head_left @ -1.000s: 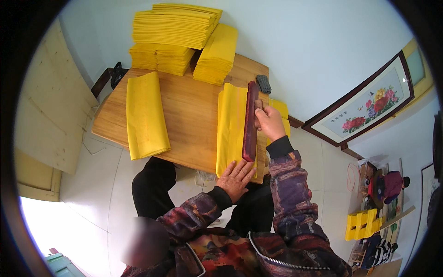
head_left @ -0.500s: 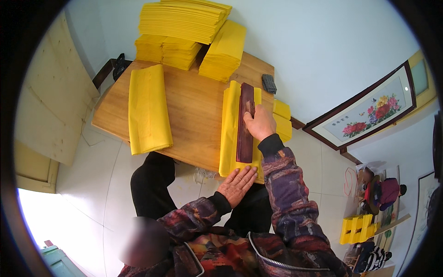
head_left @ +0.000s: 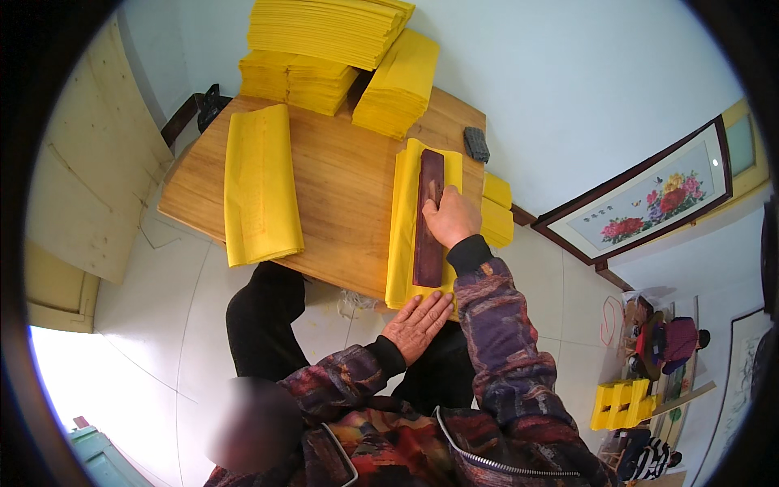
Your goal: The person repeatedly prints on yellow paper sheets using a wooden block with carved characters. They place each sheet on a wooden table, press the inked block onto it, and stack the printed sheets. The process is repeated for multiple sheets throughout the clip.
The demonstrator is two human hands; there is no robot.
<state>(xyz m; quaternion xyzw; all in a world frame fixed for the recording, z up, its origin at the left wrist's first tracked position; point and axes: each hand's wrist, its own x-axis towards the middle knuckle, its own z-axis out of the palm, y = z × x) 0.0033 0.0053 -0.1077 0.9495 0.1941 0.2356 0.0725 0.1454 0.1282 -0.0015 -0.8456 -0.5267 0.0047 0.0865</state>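
My right hand [head_left: 453, 217] is closed around the handle on the back of a long dark-red wooden block [head_left: 428, 252]. The block rests lengthwise along a stack of yellow paper sheets [head_left: 400, 235] at the table's right side; its underside is hidden. Flat on the near end of that paper lies my left hand [head_left: 418, 327], fingers stretched out, just below the block's near end. To the left, a folded pile of yellow paper [head_left: 261, 187] with faint reddish marks hangs slightly over the near table edge.
Tall stacks of yellow paper [head_left: 324, 36] stand at the back of the wooden table [head_left: 349, 187]. A dark grey textured block [head_left: 476, 144] sits at the right corner. More yellow bundles [head_left: 497, 207] are beyond the right edge. A framed flower picture [head_left: 649, 199] leans by the wall.
My right hand and the wooden block sit slightly nearer to me on the paper. My left hand stays in place, and the whole view has shifted a little.
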